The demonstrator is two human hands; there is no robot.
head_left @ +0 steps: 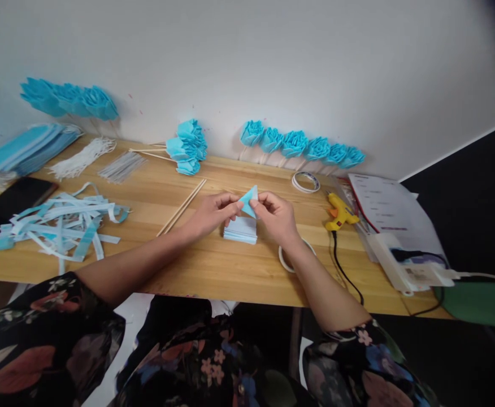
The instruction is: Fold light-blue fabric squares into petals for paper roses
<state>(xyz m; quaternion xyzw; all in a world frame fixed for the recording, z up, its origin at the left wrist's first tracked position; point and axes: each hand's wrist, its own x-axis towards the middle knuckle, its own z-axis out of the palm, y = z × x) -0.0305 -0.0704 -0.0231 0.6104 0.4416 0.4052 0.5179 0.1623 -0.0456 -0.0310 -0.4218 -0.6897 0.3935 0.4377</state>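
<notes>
Between my two hands is a small piece of light blue mask fabric, folded to a triangle with its tip pointing up. My left hand pinches its left corner with thumb and fingers. On the other side, my right hand grips the right edge, thumb in front. Just below them a stack of cut pale blue fabric pieces lies on the wooden table. Two thin wooden sticks rest left of my left hand. Under my right forearm a roll of tape is partly hidden.
Blue fabric flowers on sticks lean along the wall, with more flowers lying at the back. Fabric strips, a phone and face masks lie left. Right are a yellow glue gun and a power strip.
</notes>
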